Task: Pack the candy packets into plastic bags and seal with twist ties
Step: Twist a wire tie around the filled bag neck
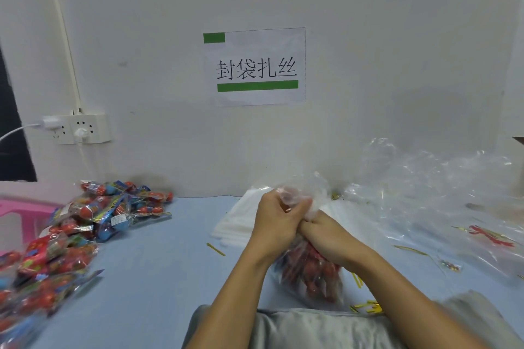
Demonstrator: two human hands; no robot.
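From the head camera, both forearms reach forward over the blue table [158, 278]. The left hand [276, 221] and right hand [326, 235], fingers curled, grip the gathered neck of a plastic bag [309, 269] of red candy, just before the person's torso.

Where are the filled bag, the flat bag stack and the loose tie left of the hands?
Filled bag [310, 275], head view, on the candy-filled body.
Bag stack [235, 224], head view, on its left part.
Loose tie [215, 249], head view, mid-length.
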